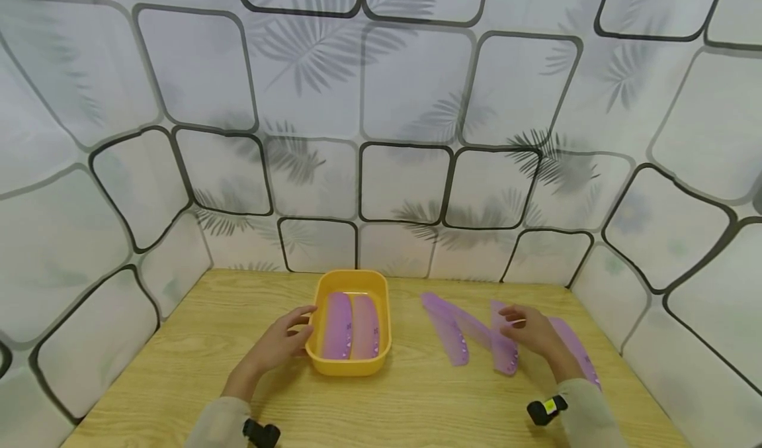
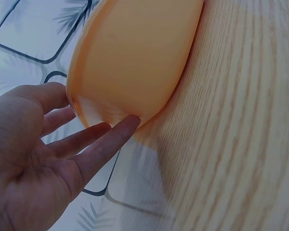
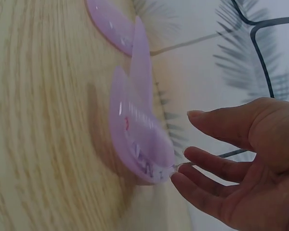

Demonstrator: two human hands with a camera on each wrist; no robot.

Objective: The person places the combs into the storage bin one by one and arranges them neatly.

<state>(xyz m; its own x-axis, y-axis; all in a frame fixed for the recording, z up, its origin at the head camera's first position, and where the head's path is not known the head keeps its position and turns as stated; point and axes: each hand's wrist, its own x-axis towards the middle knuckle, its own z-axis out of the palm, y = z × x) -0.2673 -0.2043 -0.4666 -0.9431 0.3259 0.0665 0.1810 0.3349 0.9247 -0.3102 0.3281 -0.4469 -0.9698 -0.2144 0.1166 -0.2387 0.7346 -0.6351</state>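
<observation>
My left hand [image 1: 280,342] is at the left side of a yellow plastic bin [image 1: 348,368]. In the left wrist view its fairly straight fingertips [image 2: 131,122] touch the bin's outer wall. Two curved, translucent purple strips [image 1: 337,325] with small printed marks lie side by side in the bin. To the right, my right hand [image 1: 532,332] hovers over another purple strip [image 1: 505,355], thumb and fingers apart. In the right wrist view its fingertips are right at the edge of this curved strip [image 3: 135,130], with nothing pinched between them.
Left of that strip, a diagonal purple strip [image 1: 475,329] overlaps another strip [image 1: 449,335]. One more strip [image 1: 574,349] lies beyond my right wrist, partly hidden by the forearm. A patterned curtain [image 1: 405,183] surrounds the wooden table [image 1: 238,302] at the back and sides.
</observation>
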